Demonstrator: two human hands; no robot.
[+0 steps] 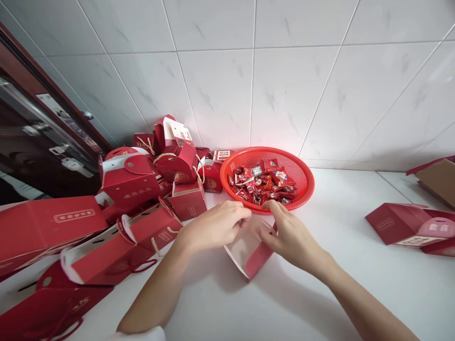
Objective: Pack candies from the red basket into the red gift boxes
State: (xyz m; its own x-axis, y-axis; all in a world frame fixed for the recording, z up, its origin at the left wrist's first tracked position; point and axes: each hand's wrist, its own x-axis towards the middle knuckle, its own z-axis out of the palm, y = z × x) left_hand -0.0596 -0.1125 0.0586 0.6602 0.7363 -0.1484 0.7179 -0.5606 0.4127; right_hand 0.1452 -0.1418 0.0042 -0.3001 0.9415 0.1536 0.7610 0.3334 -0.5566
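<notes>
A small red cardboard gift box (259,259) with its pale inside showing sits tilted on the white tabletop between my hands. My right hand (289,234) grips its right side, with the thumb near the open inside and the fingers bent over the far edge. My left hand (222,223) has its fingers curled in at the box's left far edge; the fingertips are partly hidden. Just beyond both hands stands a red plastic basket (307,177) with wrapped sweets (263,182) in it, mostly in red wrappers.
Many red gift boxes (124,182), some with rope handles, crowd the left side. More red boxes (400,223) and an open cardboard box (437,182) are at the right. A tiled wall (220,90) closes the back. A dark door (42,128) with keys stands far left.
</notes>
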